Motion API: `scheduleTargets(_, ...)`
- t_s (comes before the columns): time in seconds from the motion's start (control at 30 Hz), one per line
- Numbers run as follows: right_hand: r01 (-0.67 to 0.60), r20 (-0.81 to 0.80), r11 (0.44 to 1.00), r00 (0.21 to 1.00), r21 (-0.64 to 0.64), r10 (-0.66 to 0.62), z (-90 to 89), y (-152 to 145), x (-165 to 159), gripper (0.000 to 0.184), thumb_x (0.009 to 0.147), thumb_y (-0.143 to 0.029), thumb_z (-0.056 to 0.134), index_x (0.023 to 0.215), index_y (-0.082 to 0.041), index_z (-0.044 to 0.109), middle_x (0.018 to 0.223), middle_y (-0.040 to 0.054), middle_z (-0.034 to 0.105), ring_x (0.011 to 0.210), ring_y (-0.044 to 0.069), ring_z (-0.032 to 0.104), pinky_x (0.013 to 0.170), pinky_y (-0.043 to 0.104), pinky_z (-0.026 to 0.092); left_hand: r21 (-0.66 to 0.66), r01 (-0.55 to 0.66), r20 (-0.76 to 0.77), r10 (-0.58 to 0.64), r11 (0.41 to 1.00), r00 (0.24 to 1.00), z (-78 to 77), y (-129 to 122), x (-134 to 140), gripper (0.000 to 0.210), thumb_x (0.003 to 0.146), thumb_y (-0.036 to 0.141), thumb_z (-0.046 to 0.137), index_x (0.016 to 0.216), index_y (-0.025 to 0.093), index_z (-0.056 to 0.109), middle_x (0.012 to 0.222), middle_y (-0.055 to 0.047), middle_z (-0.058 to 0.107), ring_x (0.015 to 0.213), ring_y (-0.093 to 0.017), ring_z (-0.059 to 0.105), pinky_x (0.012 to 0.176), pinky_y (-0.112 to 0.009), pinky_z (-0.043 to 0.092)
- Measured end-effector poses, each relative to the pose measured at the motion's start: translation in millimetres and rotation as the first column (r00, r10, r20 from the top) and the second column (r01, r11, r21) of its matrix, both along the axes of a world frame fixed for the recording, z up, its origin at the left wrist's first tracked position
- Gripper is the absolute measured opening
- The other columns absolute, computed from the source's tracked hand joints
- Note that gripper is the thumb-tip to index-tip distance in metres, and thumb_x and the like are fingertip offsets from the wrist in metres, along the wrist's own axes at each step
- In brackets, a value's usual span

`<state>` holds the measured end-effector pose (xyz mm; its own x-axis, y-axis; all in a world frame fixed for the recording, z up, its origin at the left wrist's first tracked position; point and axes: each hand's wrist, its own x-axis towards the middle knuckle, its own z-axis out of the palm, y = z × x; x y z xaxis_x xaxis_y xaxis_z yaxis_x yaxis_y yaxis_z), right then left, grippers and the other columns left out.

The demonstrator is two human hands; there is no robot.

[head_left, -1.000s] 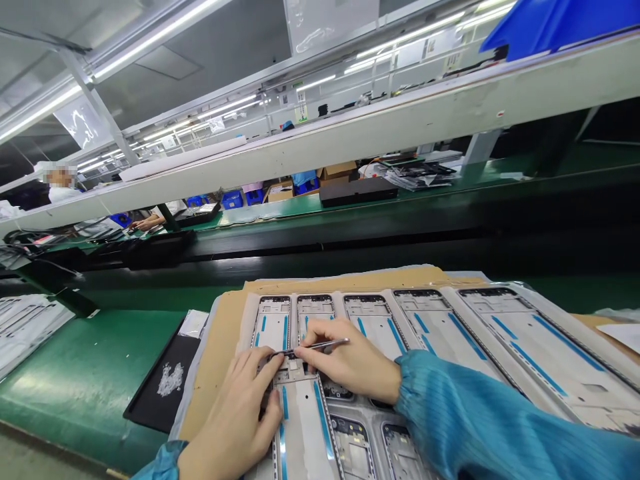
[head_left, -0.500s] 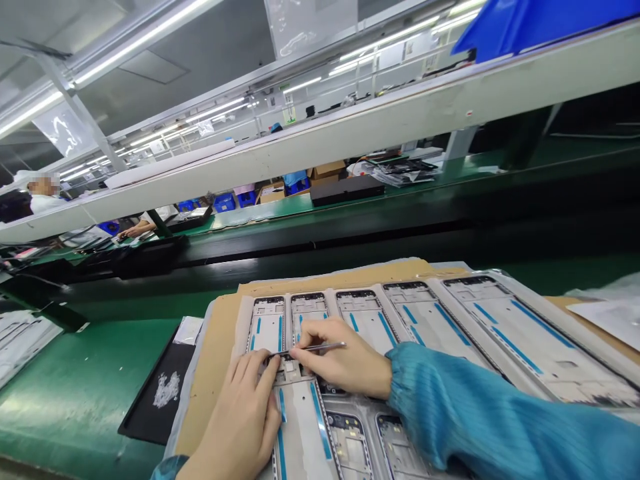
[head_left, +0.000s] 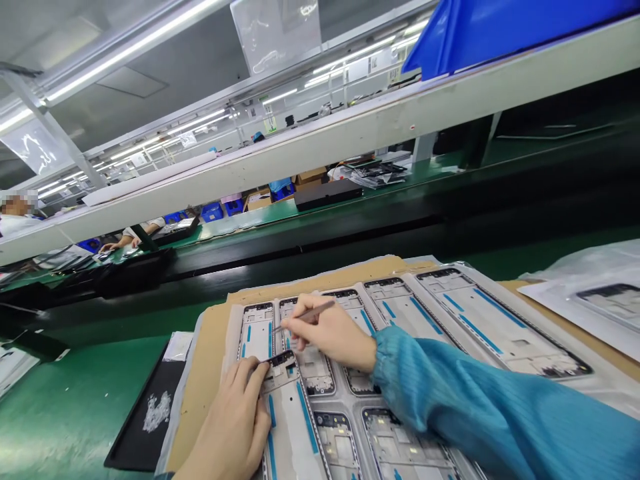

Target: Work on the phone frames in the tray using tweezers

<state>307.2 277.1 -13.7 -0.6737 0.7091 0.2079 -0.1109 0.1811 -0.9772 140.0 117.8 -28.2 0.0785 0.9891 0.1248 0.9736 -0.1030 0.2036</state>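
Note:
A phone middle frame (head_left: 290, 420) with blue strips lies at a slant over the tray, close in front of me. My left hand (head_left: 233, 413) grips its left edge, fingers near the top end. My right hand (head_left: 330, 333) is closed in a pinch around slim metal tweezers (head_left: 320, 311). Their tip points down and left, just beyond the top end of the held frame and apart from it. Under both hands, a clear plastic tray (head_left: 345, 403) holds several similar phone frames (head_left: 493, 320) in its pockets.
Cardboard (head_left: 213, 340) lies beneath the tray. To the left, a black tray (head_left: 133, 420) holds small clear film pieces (head_left: 157, 411). A bagged frame (head_left: 613, 300) lies at the right. Beyond runs a dark conveyor (head_left: 310, 247), with a shelf (head_left: 280, 157) above. A co-worker's hands (head_left: 123, 241) show far left.
My right hand has lifted the tweezers off the top end of the held frame, beyond it. My left hand keeps its grip. The view has shifted slightly right.

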Motion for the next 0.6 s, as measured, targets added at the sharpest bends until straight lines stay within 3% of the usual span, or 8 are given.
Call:
scheduleTargets(0.1, 0.092, 0.049, 0.992, 0.994, 0.088, -0.097, 1.2, 10, -1, 0.042, 0.091, -0.061, 0.042, 0.074, -0.023, 0.039, 0.059, -0.0027, 0.053, 0.047, 0.013, 0.055, 0.05, 0.026, 0.046, -0.076, -0.029, 0.112, 0.037, 0.997, 0.993, 10.9, 1, 3, 0.045, 0.093, 0.02, 0.03, 0.133, 0.014, 0.05, 0.133, -0.019, 0.051, 0.125, -0.03, 0.052, 0.103, -0.051, 0.05)
scheduleTargets(0.2, 0.051, 0.172, 0.98, 0.981, 0.193, -0.085, -2.4, 12, -5, 0.038, 0.1, -0.044, 0.019, 0.073, -0.023, 0.036, 0.06, -0.0009, 0.052, 0.052, 0.014, 0.055, 0.054, 0.027, 0.046, -0.096, -0.051, 0.158, 0.066, 0.994, 0.985, 20.6, 1, 7, 0.043, 0.091, 0.017, 0.029, 0.127, 0.016, 0.052, 0.13, -0.017, 0.052, 0.126, -0.029, 0.05, 0.106, -0.052, 0.047)
scheduleTargets(0.27, -0.019, 0.263, 0.96, 0.963, 0.278, -0.057, -2.8, 7, -6, 0.032, 0.1, -0.034, 0.023, 0.073, -0.022, 0.037, 0.064, 0.0018, 0.055, 0.059, 0.016, 0.057, 0.058, 0.028, 0.045, -0.088, -0.053, 0.164, 0.067, 0.995, 0.984, 21.0, 3, 7, 0.042, 0.089, 0.016, 0.03, 0.124, 0.016, 0.053, 0.128, -0.017, 0.053, 0.124, -0.029, 0.051, 0.106, -0.052, 0.047)
scheduleTargets(0.37, -0.161, 0.437, 0.896, 0.899, 0.414, -0.041, 0.8, -8, -4, 0.016, 0.092, -0.026, 0.045, 0.077, -0.02, 0.046, 0.075, 0.0072, 0.062, 0.073, 0.023, 0.061, 0.066, 0.032, 0.044, -0.032, -0.035, 0.147, 0.039, 0.999, 0.988, 6.3, 4, -2, 0.041, 0.089, 0.019, 0.03, 0.123, 0.017, 0.054, 0.129, -0.016, 0.054, 0.125, -0.031, 0.052, 0.105, -0.055, 0.047)
scheduleTargets(0.43, -0.245, 0.547, 0.858, 0.836, 0.452, -0.049, 4.3, -22, -2, 0.009, 0.087, -0.024, 0.054, 0.092, -0.016, 0.054, 0.083, 0.0119, 0.066, 0.079, 0.029, 0.063, 0.067, 0.035, 0.045, 0.081, -0.032, 0.143, 0.02, 0.996, 0.99, -12.1, 6, -11, 0.04, 0.091, 0.025, 0.03, 0.123, 0.016, 0.053, 0.13, -0.018, 0.055, 0.124, -0.033, 0.053, 0.103, -0.059, 0.047)
scheduleTargets(0.53, -0.277, 0.631, 0.844, 0.771, 0.459, -0.091, 9.2, -39, -7, 0.032, 0.087, -0.027, 0.056, 0.116, -0.014, 0.054, 0.097, 0.0156, 0.069, 0.084, 0.032, 0.066, 0.065, 0.034, 0.046, 0.296, -0.107, 0.228, 0.039, 0.949, 0.973, -38.6, 10, -21, 0.039, 0.095, 0.035, 0.032, 0.123, 0.014, 0.05, 0.127, -0.02, 0.057, 0.121, -0.036, 0.056, 0.102, -0.06, 0.047)
scheduleTargets(0.6, -0.255, 0.639, 0.856, 0.762, 0.45, -0.109, 14.9, -42, -13, 0.038, 0.087, -0.031, 0.057, 0.122, -0.017, 0.053, 0.098, 0.0115, 0.07, 0.084, 0.028, 0.067, 0.062, 0.029, 0.045, 0.354, -0.172, 0.305, 0.061, 0.919, 0.951, -46.6, 13, -23, 0.04, 0.095, 0.041, 0.036, 0.124, 0.015, 0.047, 0.128, -0.021, 0.057, 0.123, -0.038, 0.054, 0.105, -0.059, 0.045)
